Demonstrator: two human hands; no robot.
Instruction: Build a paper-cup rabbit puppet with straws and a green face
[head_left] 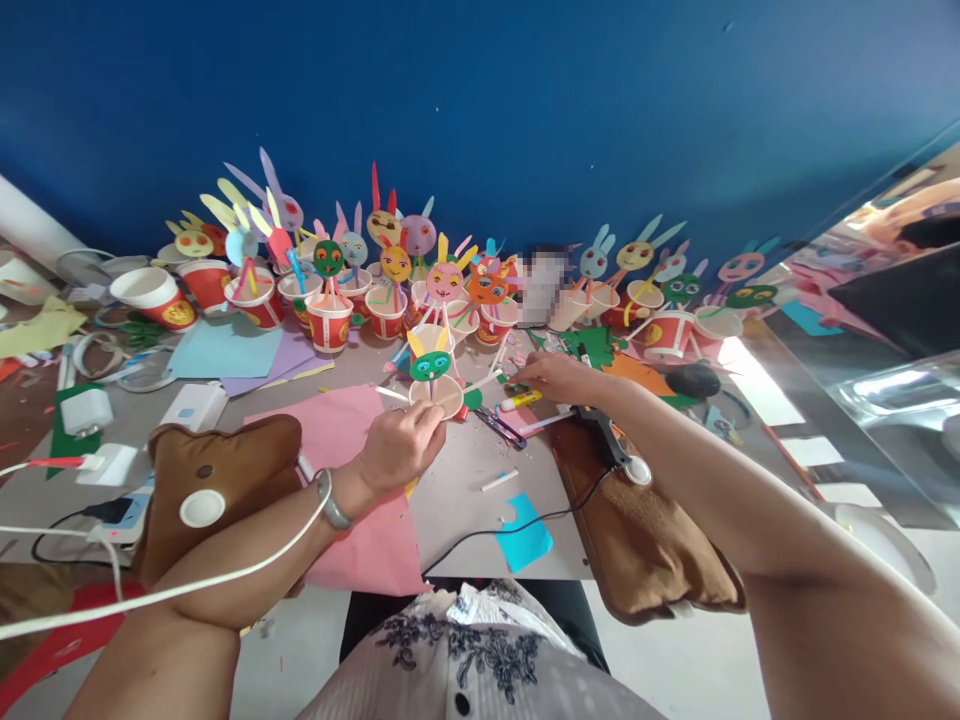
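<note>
My left hand point(405, 445), closed, grips a paper cup point(444, 400) just above the table. A green paper rabbit face point(430, 367) with yellow ears and blue eyes rises from the cup, with pale paper strips sticking out at its sides. Beside the cup shows a green paper round point(472, 398). My right hand point(553, 378) is lowered to the table among small paper scraps, its fingers drawn together; what they hold, if anything, is hidden. Close under it lies a yellow tube point(520, 400), and dark-handled scissors point(501, 428) lie between both hands.
Decorated paper cups point(330, 322) with animal faces line the blue wall. Pink paper point(352, 540) and a brown cushion point(225, 480) lie at left. A black corded tool point(600, 435) rests by another brown cushion point(652, 540). White chargers point(193, 405) and cables crowd the left side.
</note>
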